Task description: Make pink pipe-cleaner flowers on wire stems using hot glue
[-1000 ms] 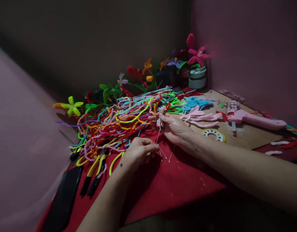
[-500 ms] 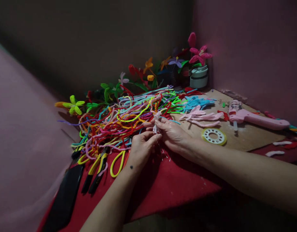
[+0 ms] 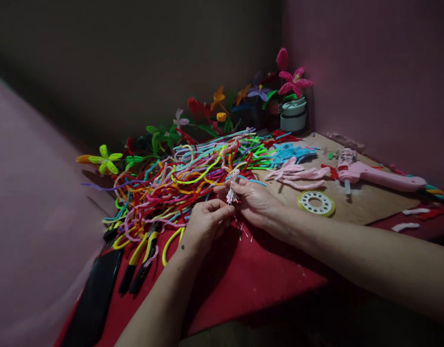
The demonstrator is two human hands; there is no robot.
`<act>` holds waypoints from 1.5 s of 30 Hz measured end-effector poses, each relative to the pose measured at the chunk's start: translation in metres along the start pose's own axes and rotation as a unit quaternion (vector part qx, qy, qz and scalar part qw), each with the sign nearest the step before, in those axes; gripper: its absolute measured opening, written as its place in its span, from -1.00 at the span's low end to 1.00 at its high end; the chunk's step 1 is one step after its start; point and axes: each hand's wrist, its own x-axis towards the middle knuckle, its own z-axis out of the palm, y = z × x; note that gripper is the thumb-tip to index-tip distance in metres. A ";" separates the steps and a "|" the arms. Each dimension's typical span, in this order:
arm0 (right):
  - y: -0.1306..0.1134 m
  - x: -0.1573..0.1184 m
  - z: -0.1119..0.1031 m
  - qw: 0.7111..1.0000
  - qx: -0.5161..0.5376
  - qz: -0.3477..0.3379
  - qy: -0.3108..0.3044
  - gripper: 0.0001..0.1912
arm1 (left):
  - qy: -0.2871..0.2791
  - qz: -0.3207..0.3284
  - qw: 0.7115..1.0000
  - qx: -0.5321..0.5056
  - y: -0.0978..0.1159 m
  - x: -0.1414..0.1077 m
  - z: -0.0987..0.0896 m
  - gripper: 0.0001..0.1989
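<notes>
A bunch of white flower stamens (image 3: 232, 193), thin stems with tiny bud tips, stands roughly upright over the red cloth. My right hand (image 3: 260, 202) is closed around its middle, thumb pressed against it. Just below, my left hand (image 3: 209, 217) is closed in a pinch at the bunch's lower end, seemingly on a single stamen; its fingertips partly hide this. Several loose stamens (image 3: 243, 227) lie on the red cloth under my hands. Behind the bunch spreads a big heap of colourful pipe cleaners (image 3: 193, 168).
At left lie yellow-black pliers (image 3: 144, 255), yellow-handled scissors (image 3: 169, 246) and a black flat object (image 3: 95, 294). A board on the right holds a tape roll (image 3: 316, 203), a pink glue gun (image 3: 381, 174) and pink fuzzy petals (image 3: 297, 173). Pipe-cleaner flowers (image 3: 296, 82) stand behind.
My left hand has shifted slightly down and left, its pinch now below the bunch's lower tips. My right hand still holds the bunch. The whole view has shifted a little.
</notes>
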 end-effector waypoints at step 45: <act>-0.015 0.010 -0.005 0.999 -0.021 -0.014 0.020 -0.83 | -0.012 0.015 0.979 0.205 0.003 -0.002 -0.009 -0.72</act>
